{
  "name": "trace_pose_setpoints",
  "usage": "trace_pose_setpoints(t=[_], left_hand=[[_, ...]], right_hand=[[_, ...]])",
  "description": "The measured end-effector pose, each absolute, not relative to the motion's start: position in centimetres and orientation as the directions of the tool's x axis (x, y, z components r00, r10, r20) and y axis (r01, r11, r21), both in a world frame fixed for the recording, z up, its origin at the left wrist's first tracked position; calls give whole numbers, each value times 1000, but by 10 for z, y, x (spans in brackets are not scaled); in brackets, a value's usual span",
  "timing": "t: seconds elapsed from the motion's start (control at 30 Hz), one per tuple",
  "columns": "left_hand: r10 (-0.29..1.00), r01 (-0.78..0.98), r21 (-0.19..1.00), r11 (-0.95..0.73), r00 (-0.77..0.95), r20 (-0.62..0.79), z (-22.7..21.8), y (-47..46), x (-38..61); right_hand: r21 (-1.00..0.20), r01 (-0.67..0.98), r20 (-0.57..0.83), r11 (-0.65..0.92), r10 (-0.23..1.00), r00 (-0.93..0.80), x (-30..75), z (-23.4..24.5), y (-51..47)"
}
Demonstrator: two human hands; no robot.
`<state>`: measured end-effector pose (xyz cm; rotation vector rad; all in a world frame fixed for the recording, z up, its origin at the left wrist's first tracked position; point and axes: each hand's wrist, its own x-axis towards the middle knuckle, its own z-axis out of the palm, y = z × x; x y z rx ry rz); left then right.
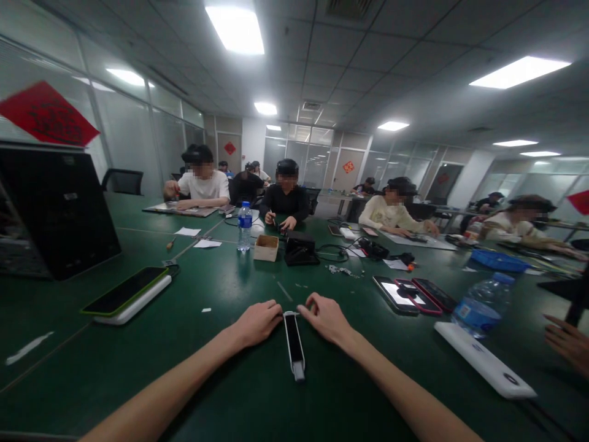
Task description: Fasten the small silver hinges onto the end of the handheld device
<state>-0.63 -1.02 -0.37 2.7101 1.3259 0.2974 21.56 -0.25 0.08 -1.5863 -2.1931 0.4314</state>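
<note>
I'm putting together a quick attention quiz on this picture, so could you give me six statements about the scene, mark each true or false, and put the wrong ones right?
1. The far end of the narrow device is between the left hand and the right hand. True.
2. Everything sits on a white surface. False: the table is green.
3. The bottle beside the small open box has a blue cap. True.
4. The right hand grasps a bottle. False: no bottle is in it; it is near the device's far end.
5. At left, a green-edged phone lies on a white slab. True.
6. No tray shows on the right. False: a blue tray is there.
</note>
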Motion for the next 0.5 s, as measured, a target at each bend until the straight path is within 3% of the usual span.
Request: trace_pose_setpoints(t=[0.07, 0.17, 0.23, 0.33, 0.5], left_hand=[[791, 764, 207, -611, 598, 129, -5, -10, -8], [800, 761, 253, -597, 589, 114, -5, -11, -9], [808, 763, 279, -583, 580, 100, -5, -12, -9], [817, 767, 303, -566, 571, 81, -5, -11, -9], [815, 763, 310, -567, 575, 76, -6, -10, -9]], right_hand=[[-397, 885, 253, 243, 956, -149, 246, -8, 30], [-285, 958, 340, 19, 937, 82, 296, -26, 84], [-278, 951, 305, -131, 927, 217, 323, -38, 117], [-272, 942, 326, -197, 902, 283, 348, -54, 157], [-347, 881, 246, -321, 875, 416, 365, -69, 203]])
